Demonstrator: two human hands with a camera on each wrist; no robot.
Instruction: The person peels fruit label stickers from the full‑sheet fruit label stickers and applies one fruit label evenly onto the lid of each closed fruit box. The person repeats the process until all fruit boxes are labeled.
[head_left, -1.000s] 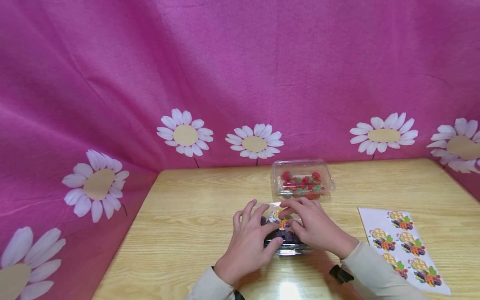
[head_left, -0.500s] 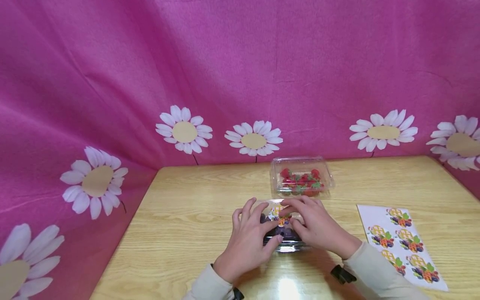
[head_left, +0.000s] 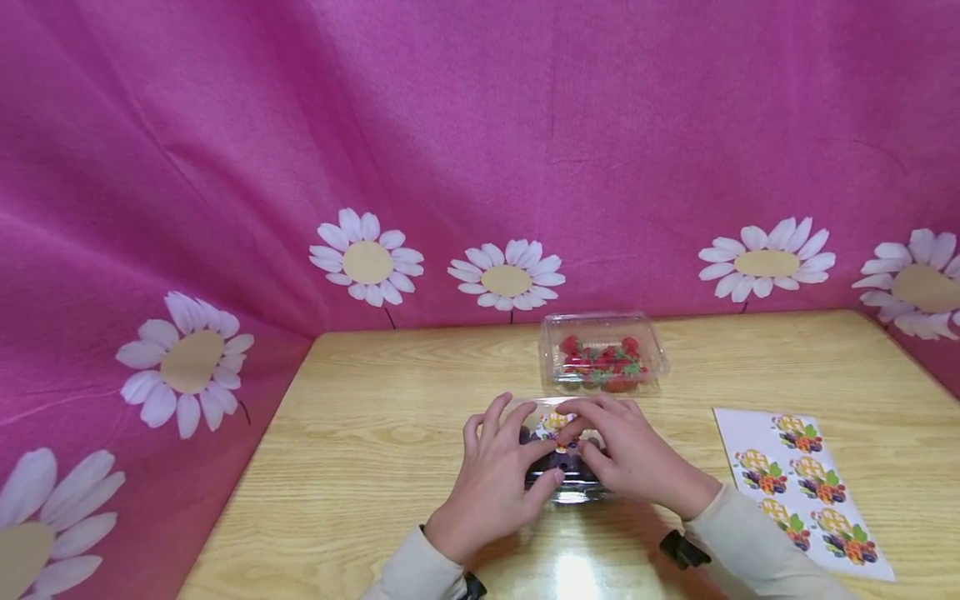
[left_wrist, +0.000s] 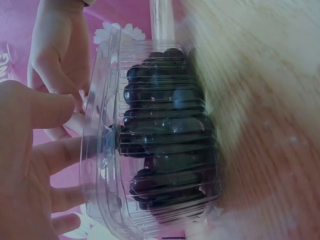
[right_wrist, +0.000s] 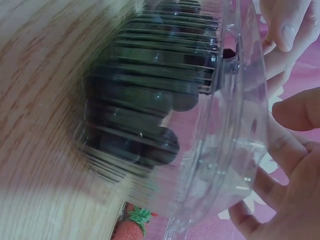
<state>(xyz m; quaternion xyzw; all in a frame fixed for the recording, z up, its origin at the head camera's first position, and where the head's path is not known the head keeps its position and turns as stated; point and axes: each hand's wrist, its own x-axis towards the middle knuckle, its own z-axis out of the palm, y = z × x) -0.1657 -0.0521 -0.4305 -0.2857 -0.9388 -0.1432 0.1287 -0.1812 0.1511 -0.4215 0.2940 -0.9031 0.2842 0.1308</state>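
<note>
A clear plastic clamshell box (left_wrist: pixel 107 170) of dark grapes (left_wrist: pixel 167 145) stands with its lid down on the table, in front of the person. A colourful fruit sticker (head_left: pixel 553 423) lies on the lid, partly hidden by fingers. The left hand (head_left: pixel 495 471) rests on the lid's left side, its fingers spread and the index fingertip at the sticker's lower edge. From the right, the right hand (head_left: pixel 637 454) touches the lid with bent fingers, fingertips over the sticker's right side. Seen from both wrists, the fingers lie against the lid's top.
Behind the grapes stands a second clear box (head_left: pixel 551 367) with strawberries (head_left: pixel 603 362). A white sheet (head_left: pixel 738 429) bearing several fruit stickers lies at the right of the wooden table (head_left: pixel 360 433). A pink cloth (head_left: pixel 480 150) with white daisies hangs behind and to the left.
The head view has tilted slightly, so the scene sits a little higher. Right fingers have shifted slightly over the sticker; the left hand stays on the lid.
</note>
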